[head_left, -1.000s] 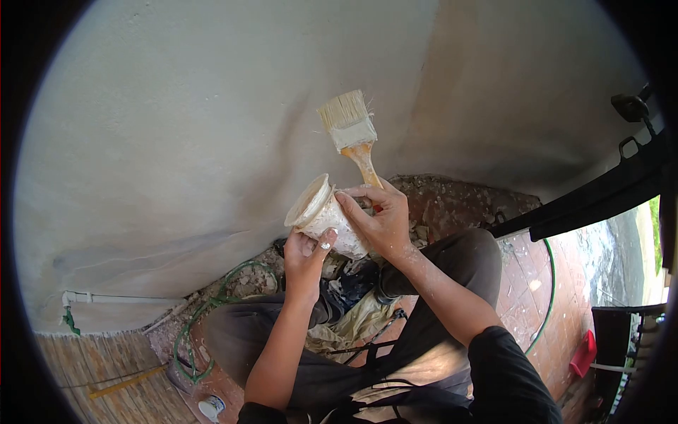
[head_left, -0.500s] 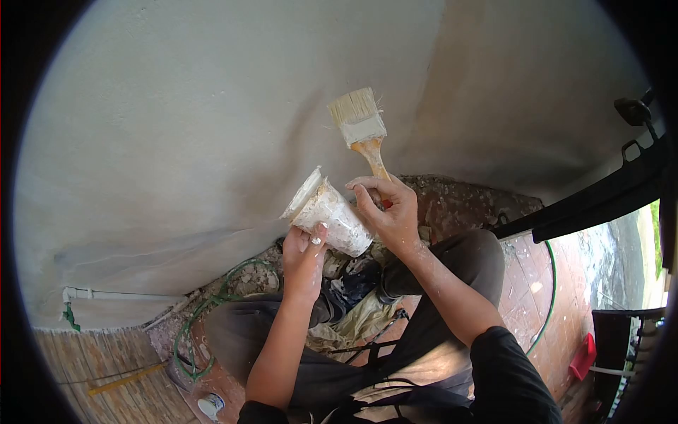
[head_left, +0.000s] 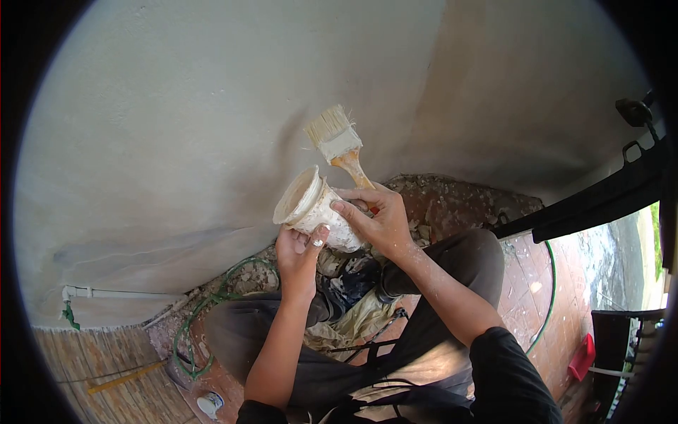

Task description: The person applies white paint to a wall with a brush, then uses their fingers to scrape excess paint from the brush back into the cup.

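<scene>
My left hand (head_left: 300,256) grips a white plastic cup (head_left: 332,225) from below, thumb pressed on its side. The cup is crusted with dried paint or plaster and tilts with its mouth to the upper left. In my right hand (head_left: 381,218) is a paintbrush (head_left: 349,157), its orange-and-wood handle held among the fingers. The brush's pale bristles point up and left, beyond the cup's rim. The right thumb and fingers also rest against the cup's side near its base.
A smooth grey wall (head_left: 212,127) rises right ahead. Rubble and a green hose (head_left: 185,339) lie along its foot. A small white cup (head_left: 210,403) stands at lower left, a red object (head_left: 583,357) at right. A black bar (head_left: 593,191) juts in from the right.
My right hand has come down and left onto the cup, bringing the brush with it. The cup has tipped so that more of its mouth shows.
</scene>
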`<state>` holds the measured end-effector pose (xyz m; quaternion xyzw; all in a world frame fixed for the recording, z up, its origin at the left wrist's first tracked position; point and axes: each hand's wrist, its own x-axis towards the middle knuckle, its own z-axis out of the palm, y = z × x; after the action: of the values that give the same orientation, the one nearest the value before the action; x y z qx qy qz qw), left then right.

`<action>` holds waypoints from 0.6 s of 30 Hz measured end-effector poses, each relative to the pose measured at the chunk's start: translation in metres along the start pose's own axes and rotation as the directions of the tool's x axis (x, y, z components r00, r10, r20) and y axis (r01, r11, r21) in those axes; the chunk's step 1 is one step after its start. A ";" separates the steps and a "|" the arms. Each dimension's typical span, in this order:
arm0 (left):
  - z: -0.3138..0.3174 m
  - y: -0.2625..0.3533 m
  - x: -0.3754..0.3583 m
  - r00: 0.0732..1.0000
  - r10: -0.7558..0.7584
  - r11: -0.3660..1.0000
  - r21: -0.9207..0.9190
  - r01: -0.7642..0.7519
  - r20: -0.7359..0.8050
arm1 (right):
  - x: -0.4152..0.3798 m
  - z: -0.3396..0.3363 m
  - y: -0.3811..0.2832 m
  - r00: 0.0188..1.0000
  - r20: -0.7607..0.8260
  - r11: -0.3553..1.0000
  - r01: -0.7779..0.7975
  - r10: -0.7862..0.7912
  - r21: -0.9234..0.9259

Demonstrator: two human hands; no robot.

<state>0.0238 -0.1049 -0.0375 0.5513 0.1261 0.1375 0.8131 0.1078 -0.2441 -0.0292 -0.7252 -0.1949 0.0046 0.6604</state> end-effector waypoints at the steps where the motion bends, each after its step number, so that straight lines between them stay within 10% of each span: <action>1: 0.000 0.002 0.000 0.999 0.034 0.999 0.033 -0.034 0.004 | -0.001 -0.001 -0.003 1.000 -0.003 1.000 0.000 0.000 -0.002; 12: -0.002 -0.007 0.000 0.999 -0.040 0.999 -0.004 0.040 -0.007 | 0.001 -0.013 -0.010 0.958 0.106 0.801 0.280 -0.265 -0.528; 16: 0.002 -0.006 0.000 0.996 -0.076 0.987 -0.136 0.081 0.039 | 0.007 -0.012 -0.003 0.959 -0.023 0.906 0.260 -0.284 -0.332; 18: 0.001 -0.004 -0.001 0.995 -0.088 0.986 -0.134 0.094 0.052 | 0.008 -0.014 -0.006 0.996 -0.066 0.997 0.049 -0.053 -0.063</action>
<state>0.0240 -0.1076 -0.0403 0.4911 0.1226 0.0958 0.8571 0.1172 -0.2549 -0.0197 -0.7396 -0.1911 -0.0426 0.6440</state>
